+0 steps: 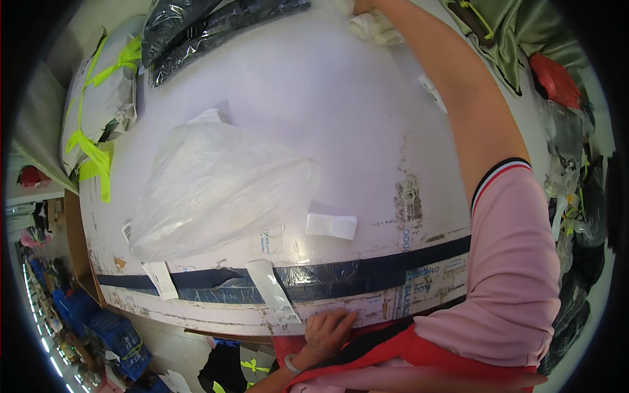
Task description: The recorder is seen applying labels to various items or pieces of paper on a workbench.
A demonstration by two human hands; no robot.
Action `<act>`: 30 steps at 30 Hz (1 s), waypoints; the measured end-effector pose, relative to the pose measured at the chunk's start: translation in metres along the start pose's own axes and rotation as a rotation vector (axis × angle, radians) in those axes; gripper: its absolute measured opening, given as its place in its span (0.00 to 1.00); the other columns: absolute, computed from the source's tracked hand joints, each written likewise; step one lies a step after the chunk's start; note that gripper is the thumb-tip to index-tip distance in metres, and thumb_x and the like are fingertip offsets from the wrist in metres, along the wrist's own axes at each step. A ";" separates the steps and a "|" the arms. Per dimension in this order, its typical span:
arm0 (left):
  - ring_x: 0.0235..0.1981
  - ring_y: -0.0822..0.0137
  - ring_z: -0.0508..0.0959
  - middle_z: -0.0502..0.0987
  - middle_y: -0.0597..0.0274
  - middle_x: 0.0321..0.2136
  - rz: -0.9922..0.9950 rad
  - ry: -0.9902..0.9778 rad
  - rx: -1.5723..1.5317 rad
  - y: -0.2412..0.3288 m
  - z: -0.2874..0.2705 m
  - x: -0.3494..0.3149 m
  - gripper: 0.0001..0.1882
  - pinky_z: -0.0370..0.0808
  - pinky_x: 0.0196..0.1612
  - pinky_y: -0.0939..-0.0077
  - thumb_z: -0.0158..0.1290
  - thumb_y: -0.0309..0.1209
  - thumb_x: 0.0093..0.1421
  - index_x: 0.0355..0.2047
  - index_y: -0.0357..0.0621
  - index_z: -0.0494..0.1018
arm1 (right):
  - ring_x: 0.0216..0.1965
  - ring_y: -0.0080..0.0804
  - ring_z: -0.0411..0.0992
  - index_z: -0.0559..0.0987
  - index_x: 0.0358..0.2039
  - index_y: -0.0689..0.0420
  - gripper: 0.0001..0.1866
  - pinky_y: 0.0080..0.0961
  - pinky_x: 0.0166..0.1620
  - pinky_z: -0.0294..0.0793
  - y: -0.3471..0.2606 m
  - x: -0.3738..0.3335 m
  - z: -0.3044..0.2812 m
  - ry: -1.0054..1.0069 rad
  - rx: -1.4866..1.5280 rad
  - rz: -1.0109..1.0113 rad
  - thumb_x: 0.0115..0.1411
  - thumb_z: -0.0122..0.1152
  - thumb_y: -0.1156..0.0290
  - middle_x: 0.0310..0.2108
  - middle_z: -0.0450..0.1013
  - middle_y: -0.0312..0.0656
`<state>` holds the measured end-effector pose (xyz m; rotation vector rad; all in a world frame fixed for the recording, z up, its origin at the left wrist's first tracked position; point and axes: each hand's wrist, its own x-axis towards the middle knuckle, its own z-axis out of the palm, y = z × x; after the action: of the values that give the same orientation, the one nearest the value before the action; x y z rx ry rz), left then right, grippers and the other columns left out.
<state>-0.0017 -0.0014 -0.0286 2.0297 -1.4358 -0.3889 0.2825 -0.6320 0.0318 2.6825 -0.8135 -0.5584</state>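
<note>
My left hand [325, 335] rests at the near edge of the white table [367, 131], its fingers curled in and nothing visible in them. Across the table reaches my right arm; only a bit of my right hand [362, 6] shows at the top rim, its fingers hidden. Beside it lies a crumpled bundle of pale plastic [375, 30]. A clear plastic bag [216, 183] is spread flat on the table's left half, over some white paper. A folded white paper slip [331, 225] lies to its right, and a white strip [274, 291] hangs near the front edge.
Black garments in clear bags [216, 26] lie at the back left. A white parcel tied with neon-yellow ribbon [108, 92] stands at the left. Dark tape [393, 265] runs along the front. Small pale rings [409, 190] lie right of middle. A blue crate [118, 337] is on the floor.
</note>
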 end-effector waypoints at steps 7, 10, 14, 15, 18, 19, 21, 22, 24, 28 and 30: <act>0.35 0.67 0.73 0.75 0.72 0.37 -0.055 -0.017 0.043 0.007 -0.005 0.002 0.16 0.67 0.35 0.71 0.58 0.31 0.49 0.41 0.55 0.78 | 0.52 0.44 0.72 0.68 0.60 0.56 0.39 0.36 0.54 0.71 0.031 0.006 0.039 0.314 0.256 -0.095 0.46 0.66 0.57 0.50 0.74 0.51; 0.34 0.67 0.73 0.75 0.72 0.36 0.120 0.085 -0.066 0.003 0.010 0.006 0.15 0.66 0.34 0.70 0.58 0.30 0.49 0.40 0.55 0.78 | 0.57 0.44 0.68 0.65 0.62 0.59 0.39 0.36 0.58 0.68 0.183 0.021 0.065 0.777 -0.282 -0.173 0.50 0.61 0.58 0.57 0.68 0.52; 0.32 0.66 0.73 0.74 0.71 0.35 -0.076 0.041 0.058 0.006 -0.004 -0.003 0.15 0.66 0.34 0.69 0.58 0.28 0.48 0.39 0.55 0.78 | 0.59 0.43 0.65 0.67 0.61 0.56 0.34 0.36 0.60 0.66 0.038 -0.025 0.051 0.563 0.419 -0.452 0.53 0.58 0.59 0.58 0.67 0.51; 0.32 0.66 0.73 0.74 0.71 0.35 -0.040 0.049 0.031 0.006 -0.001 0.001 0.15 0.66 0.33 0.69 0.58 0.28 0.48 0.39 0.55 0.78 | 0.58 0.44 0.67 0.69 0.60 0.55 0.33 0.36 0.59 0.67 0.057 -0.028 0.050 0.513 0.295 -0.269 0.53 0.58 0.60 0.57 0.68 0.51; 0.32 0.66 0.73 0.74 0.71 0.35 -0.016 0.069 0.022 0.006 0.001 0.002 0.15 0.66 0.33 0.69 0.58 0.27 0.48 0.38 0.55 0.78 | 0.54 0.46 0.70 0.72 0.56 0.54 0.28 0.37 0.56 0.69 0.072 -0.038 0.051 0.455 0.319 -0.109 0.54 0.57 0.62 0.53 0.71 0.50; 0.32 0.66 0.73 0.74 0.71 0.35 -0.013 0.077 0.030 0.007 0.001 0.001 0.15 0.66 0.33 0.69 0.58 0.27 0.48 0.38 0.54 0.78 | 0.52 0.47 0.72 0.74 0.54 0.54 0.25 0.38 0.54 0.71 0.075 -0.043 0.052 0.440 0.455 -0.118 0.54 0.57 0.64 0.51 0.73 0.50; 0.32 0.66 0.73 0.74 0.71 0.35 0.043 0.090 -0.011 0.008 0.005 0.006 0.15 0.66 0.33 0.69 0.59 0.27 0.48 0.39 0.54 0.78 | 0.49 0.48 0.73 0.75 0.53 0.54 0.24 0.38 0.52 0.72 0.119 -0.036 0.071 0.542 0.279 -0.051 0.54 0.58 0.66 0.49 0.74 0.50; 0.32 0.66 0.73 0.74 0.71 0.35 0.075 0.102 -0.039 0.008 0.006 0.007 0.15 0.66 0.33 0.69 0.59 0.27 0.48 0.39 0.54 0.78 | 0.47 0.49 0.74 0.75 0.51 0.54 0.22 0.38 0.50 0.72 0.145 -0.040 0.070 0.636 0.116 -0.008 0.54 0.58 0.68 0.46 0.75 0.50; 0.32 0.66 0.73 0.74 0.71 0.35 -0.018 0.088 0.022 0.006 0.001 0.001 0.15 0.66 0.34 0.69 0.59 0.27 0.48 0.38 0.54 0.78 | 0.46 0.48 0.74 0.76 0.50 0.54 0.21 0.38 0.49 0.73 0.073 -0.048 0.081 0.660 0.314 -0.161 0.53 0.59 0.70 0.46 0.75 0.50; 0.30 0.63 0.72 0.74 0.68 0.31 -0.003 0.122 -0.020 0.010 0.001 0.006 0.14 0.65 0.33 0.68 0.59 0.24 0.46 0.35 0.52 0.79 | 0.50 0.37 0.73 0.76 0.47 0.56 0.17 0.33 0.51 0.73 0.084 -0.084 0.080 0.798 0.325 -0.259 0.56 0.62 0.71 0.49 0.74 0.42; 0.30 0.62 0.72 0.74 0.68 0.31 0.001 0.116 -0.020 0.009 0.001 0.006 0.14 0.65 0.33 0.68 0.59 0.24 0.46 0.35 0.52 0.79 | 0.52 0.39 0.70 0.76 0.48 0.53 0.18 0.34 0.52 0.72 0.087 -0.095 0.081 0.746 0.357 -0.235 0.55 0.60 0.73 0.51 0.72 0.41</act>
<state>-0.0070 -0.0093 -0.0228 2.0015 -1.3570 -0.2797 0.1338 -0.6593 0.0188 2.9618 -0.4041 0.5885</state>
